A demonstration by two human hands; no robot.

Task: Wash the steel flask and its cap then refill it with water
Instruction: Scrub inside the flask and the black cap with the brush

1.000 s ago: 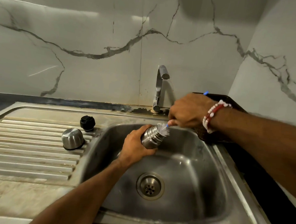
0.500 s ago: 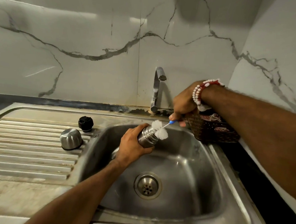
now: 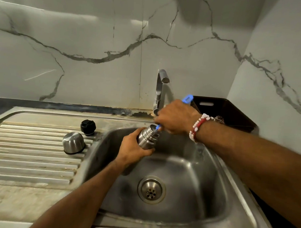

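My left hand [image 3: 132, 149] grips the steel flask [image 3: 147, 137] around its body, tilted over the sink basin [image 3: 204, 180] with its mouth up and to the right. My right hand [image 3: 177, 116] grips the blue handle of a bottle brush [image 3: 187, 99]. The brush head is down inside the flask's mouth and hidden. A steel cup-shaped cap [image 3: 73, 142] lies upside down on the ribbed drainboard [image 3: 27, 151]. A black stopper [image 3: 88, 125] stands just behind it.
The tap [image 3: 160, 89] stands at the back of the sink, with no water seen running. A dark basket [image 3: 224, 112] sits in the right corner against the marble wall. The drain [image 3: 151, 189] is at the basin's centre.
The white brush head was outside the flask's mouth half a second ago. My right hand has dropped and pushed it down inside the flask, so the bristles no longer show.
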